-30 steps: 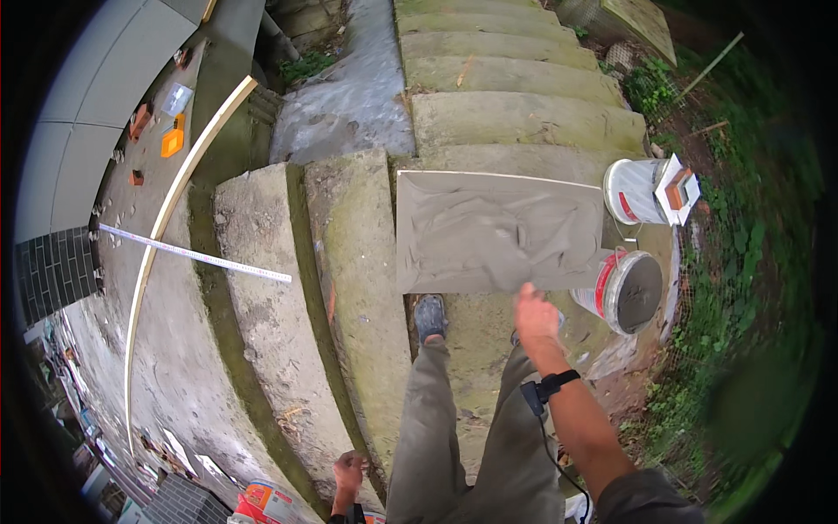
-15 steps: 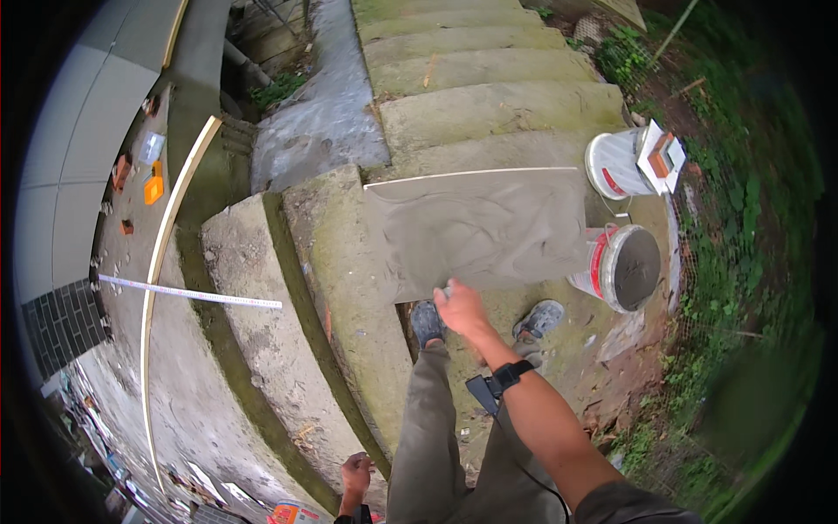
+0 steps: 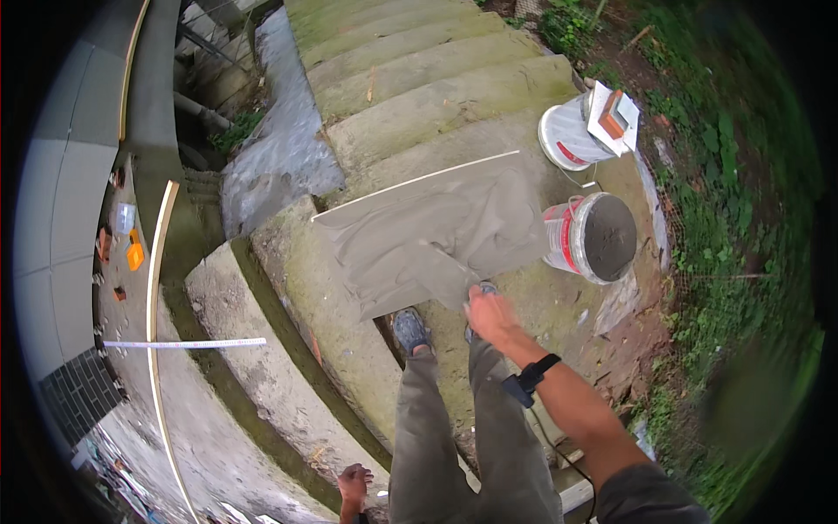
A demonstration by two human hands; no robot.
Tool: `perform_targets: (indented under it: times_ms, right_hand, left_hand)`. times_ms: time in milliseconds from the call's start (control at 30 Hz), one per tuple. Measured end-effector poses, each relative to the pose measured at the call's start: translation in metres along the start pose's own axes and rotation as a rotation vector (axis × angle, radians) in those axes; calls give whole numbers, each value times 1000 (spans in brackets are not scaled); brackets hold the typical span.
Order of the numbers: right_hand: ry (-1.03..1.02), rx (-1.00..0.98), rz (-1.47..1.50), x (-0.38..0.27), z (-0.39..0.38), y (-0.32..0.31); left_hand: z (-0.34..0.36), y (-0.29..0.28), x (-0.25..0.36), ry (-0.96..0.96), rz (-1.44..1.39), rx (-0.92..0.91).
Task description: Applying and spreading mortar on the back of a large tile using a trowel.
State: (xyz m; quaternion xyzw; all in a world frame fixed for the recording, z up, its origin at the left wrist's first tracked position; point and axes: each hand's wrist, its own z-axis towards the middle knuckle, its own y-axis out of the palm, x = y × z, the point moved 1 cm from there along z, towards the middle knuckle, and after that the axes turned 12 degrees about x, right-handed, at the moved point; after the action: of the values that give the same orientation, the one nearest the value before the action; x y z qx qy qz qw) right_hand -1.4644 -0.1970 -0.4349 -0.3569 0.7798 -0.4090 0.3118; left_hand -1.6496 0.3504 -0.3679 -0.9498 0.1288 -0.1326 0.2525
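Note:
A rectangular slab (image 3: 410, 196) lies across the concrete landing in front of me, its top coated with wet grey mortar (image 3: 375, 253) in ridges and swirls. A pale straight edge runs along its far side. Over the near part of the mortar my right hand (image 3: 493, 314) is closed on a trowel (image 3: 449, 272); the grey blade rests on the coat and blends with it, and the handle is mostly hidden in my fist. My left hand (image 3: 354, 485) hangs low beside my left leg, fingers loosely apart, holding nothing I can see.
To the right stand a bucket of grey mortar (image 3: 609, 237) and a white bucket (image 3: 567, 140) topped with a white board and an orange-and-grey block. Steps (image 3: 436, 96) rise ahead. On the left lie a long wooden strip (image 3: 157, 271), a measuring tape (image 3: 192, 344) and an orange item (image 3: 134, 253).
My right hand has swung the trowel outward across the near part of the mortar, showing its blade. The view has turned, so the slab sits more slanted. My left hand still hangs low.

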Motion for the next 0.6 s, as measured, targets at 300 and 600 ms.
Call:
perform_targets:
  times_ms: [300,600]
  right_hand:
    - [86,125,-70,102,54,-51]
    - [243,81,70,118,25,-50]
  left_hand:
    - [-19,25,18,78,-14,-10]
    - [-49,60,43,104,46,-17]
